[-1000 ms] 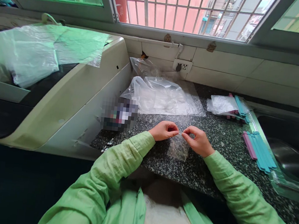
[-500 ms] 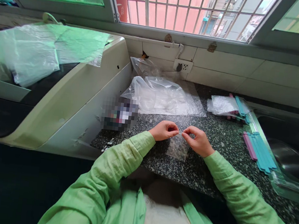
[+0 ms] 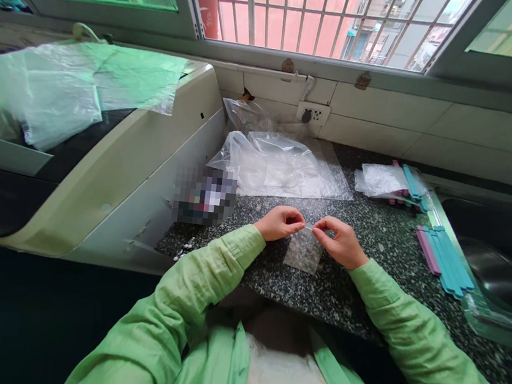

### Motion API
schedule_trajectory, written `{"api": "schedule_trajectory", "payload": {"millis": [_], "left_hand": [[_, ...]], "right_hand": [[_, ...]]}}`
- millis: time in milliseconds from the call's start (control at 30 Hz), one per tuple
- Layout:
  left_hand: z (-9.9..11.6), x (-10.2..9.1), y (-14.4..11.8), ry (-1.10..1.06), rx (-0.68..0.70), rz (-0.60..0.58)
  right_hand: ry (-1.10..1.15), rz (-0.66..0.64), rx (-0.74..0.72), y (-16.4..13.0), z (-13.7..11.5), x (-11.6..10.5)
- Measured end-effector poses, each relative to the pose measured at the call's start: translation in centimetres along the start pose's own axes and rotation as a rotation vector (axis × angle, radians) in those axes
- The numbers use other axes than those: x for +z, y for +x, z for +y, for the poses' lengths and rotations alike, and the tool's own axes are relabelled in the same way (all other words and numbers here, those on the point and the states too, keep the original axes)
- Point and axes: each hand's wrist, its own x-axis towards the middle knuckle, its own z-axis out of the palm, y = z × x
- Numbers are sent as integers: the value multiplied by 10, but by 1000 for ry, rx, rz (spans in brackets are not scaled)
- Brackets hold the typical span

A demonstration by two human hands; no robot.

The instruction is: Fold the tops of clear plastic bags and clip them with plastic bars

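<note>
The left hand (image 3: 279,223) and right hand (image 3: 341,243), fingertips pinched shut, grip a clear bag (image 3: 303,253) by its top edge, above a speckled counter (image 3: 390,250). Plastic sheets (image 3: 287,165) lie beyond; sticks (image 3: 449,257) rest beside the sink (image 3: 500,275). Pale tiles (image 3: 370,116) run beneath a barred window (image 3: 302,18).

Daylight through the window (image 3: 322,21) formed the brightest region. Below it, plastic bags (image 3: 281,167) carried white glare, while clear plastic (image 3: 303,254) showed only faintly against the speckled counter (image 3: 367,229). Below and right of the window, the sink (image 3: 500,275) lay dim. Below and left, one patch (image 3: 204,197) was pixelated. Wide-angle distortion slanted the window's frame (image 3: 495,80).
</note>
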Motion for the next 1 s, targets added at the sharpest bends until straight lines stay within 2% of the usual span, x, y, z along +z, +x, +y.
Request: {"api": "schedule_trajectory", "payload": {"millis": [667, 1000], "left_hand": [[1, 1, 0, -18, -31, -6], [2, 1, 0, 48, 53, -8]], "right_hand": [[-41, 9, -19, 0, 0, 1], [-48, 14, -26, 0, 0, 3]]}}
